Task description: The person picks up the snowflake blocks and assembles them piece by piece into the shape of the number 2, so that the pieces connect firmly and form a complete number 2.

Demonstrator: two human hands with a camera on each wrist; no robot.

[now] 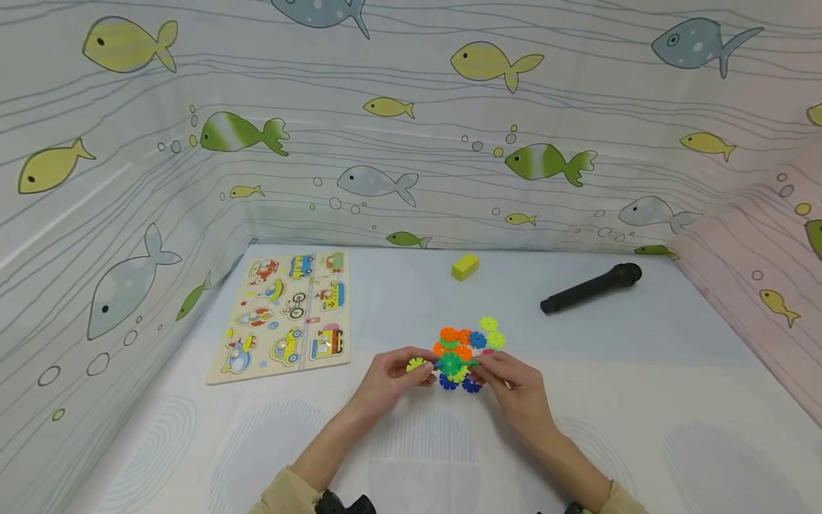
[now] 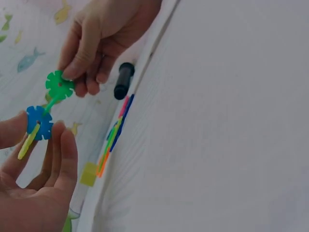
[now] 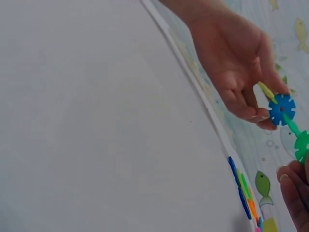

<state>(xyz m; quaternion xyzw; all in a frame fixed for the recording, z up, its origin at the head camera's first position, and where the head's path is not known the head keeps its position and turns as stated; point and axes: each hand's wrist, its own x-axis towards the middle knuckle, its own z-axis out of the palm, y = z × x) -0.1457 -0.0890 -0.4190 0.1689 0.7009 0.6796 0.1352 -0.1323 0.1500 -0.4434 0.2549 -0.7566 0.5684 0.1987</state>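
Observation:
Between my hands is a short chain of plastic snowflake discs (image 1: 449,365). My left hand (image 1: 420,371) pinches its yellow disc (image 2: 28,142), which is slotted into a blue disc (image 2: 39,122). My right hand (image 1: 483,368) pinches the green disc (image 2: 60,84) at the other end, and a second green disc seen edge-on links it to the blue one. In the right wrist view the blue disc (image 3: 281,109) sits at my left fingertips and the green disc (image 3: 303,145) is just above my right fingers (image 3: 292,191). A pile of loose discs (image 1: 472,341) in several colours lies just behind my hands.
A wooden vehicle puzzle board (image 1: 285,314) lies at the left. A yellow block (image 1: 465,267) and a black microphone (image 1: 591,288) rest farther back. Fish-patterned cloth walls (image 1: 411,143) enclose the white table (image 1: 642,400) on three sides.

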